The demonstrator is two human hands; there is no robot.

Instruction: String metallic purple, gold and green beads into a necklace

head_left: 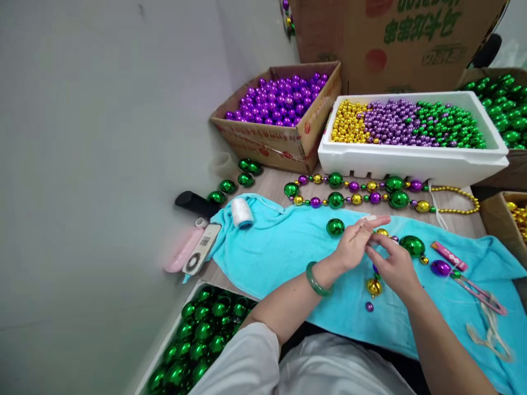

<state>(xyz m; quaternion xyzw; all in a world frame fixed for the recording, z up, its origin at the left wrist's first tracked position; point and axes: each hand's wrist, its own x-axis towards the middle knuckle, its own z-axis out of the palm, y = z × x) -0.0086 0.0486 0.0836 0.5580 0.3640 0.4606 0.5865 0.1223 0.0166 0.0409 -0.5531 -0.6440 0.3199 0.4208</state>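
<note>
Over the turquoise towel [280, 247], the left hand [354, 242] extends its fingers while the right hand [393, 269] meets it, fingertips bunched — whether either grips anything, I cannot tell. A gold bead [374, 287] and small purple bead [369, 306] (the nearer one) lie beside the right hand; a large green bead [412, 246] sits just beyond.

The big green bead [411, 246] is mirror-glossy, kinda like metallic-coated plastic, and the purple beads [280, 101] have that same shine. Their box [263, 144] is plain matt cardboard, the tub [407, 162] looks like smooth white foam, the towel [284, 249] is soft, fuzzy cloth, and the counter [269, 182] has a dull wood-grain look.
</note>
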